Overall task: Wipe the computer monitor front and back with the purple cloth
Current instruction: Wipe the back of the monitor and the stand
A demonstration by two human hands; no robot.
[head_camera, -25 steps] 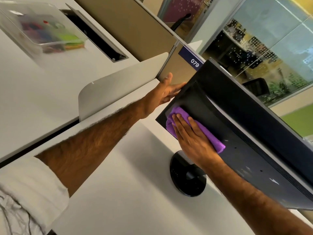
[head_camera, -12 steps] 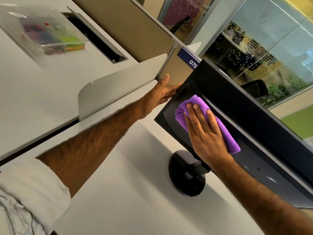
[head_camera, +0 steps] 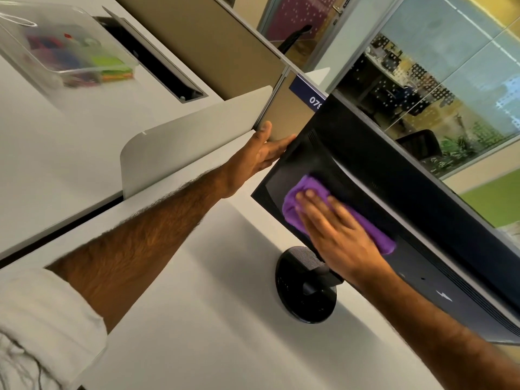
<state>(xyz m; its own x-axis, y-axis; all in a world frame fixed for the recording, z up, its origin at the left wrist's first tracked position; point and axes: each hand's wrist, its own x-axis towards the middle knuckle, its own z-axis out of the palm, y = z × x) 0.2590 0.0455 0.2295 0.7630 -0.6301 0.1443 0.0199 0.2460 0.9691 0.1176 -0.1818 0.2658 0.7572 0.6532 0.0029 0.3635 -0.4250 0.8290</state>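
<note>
The black monitor (head_camera: pixel 394 175) stands on its round base (head_camera: pixel 304 294) with its back panel turned toward me. My right hand (head_camera: pixel 337 235) lies flat with straight fingers on the purple cloth (head_camera: pixel 309 190) and presses it against the lower left part of the back. My left hand (head_camera: pixel 261 153) holds the monitor's left edge; the thumb points up and the fingers reach round to the hidden front side. The screen side is out of sight.
The white desk (head_camera: pixel 197 305) carries a low white divider (head_camera: pixel 191 136) and a beige partition (head_camera: pixel 213 40) behind it. A clear plastic box (head_camera: pixel 70 52) with coloured items sits at the far left beside an open cable slot (head_camera: pixel 157 68). Glass walls lie beyond the monitor.
My right hand slid the cloth up the back panel and then back down toward the lower left corner. The left hand stayed on the monitor's edge.
</note>
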